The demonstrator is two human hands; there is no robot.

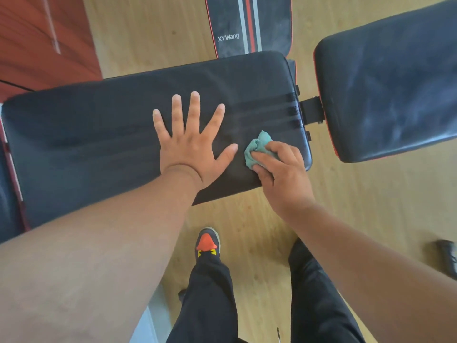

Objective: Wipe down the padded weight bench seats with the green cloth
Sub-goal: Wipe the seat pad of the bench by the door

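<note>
A: Where's the cloth [257, 149]?

B: Bunched up in the right hand [279, 172], pressed onto the near right corner of the long pad [99, 134]. The fingers curl round it and the thumb pins it from the left. A green tuft sticks out past the fingertips, toward the pad's right end.

A: And the left hand [190, 144]?

B: Flat on the same pad, palm down, all five fingers spread and straight. It has hold of nothing. The thumb tip sits just beside the cloth, not quite touching it.

A: What does the pad look like?

B: Dark and padded, running left to right across the view. Faint stripes run along it, clearer near the right end. A dull haze shows on the surface around the hands.

A: Any other pads?

B: A second pad [390, 90] to the right, tilted in the view, joined to the long one by a black bracket [312, 110]. Its surface shows pale smears. Behind the long pad lies a third [249, 23] with grey and red stripes and the lettering XYWang.

A: The floor?

B: Light wood [148, 33], with a red mat [37, 38] at far left. The person stands at the near side of the bench in black trousers [210, 293]; one shoe [207, 243] with an orange toe shows between the arms. A dark object [448, 256] lies at the right edge; I can't tell what it is
</note>
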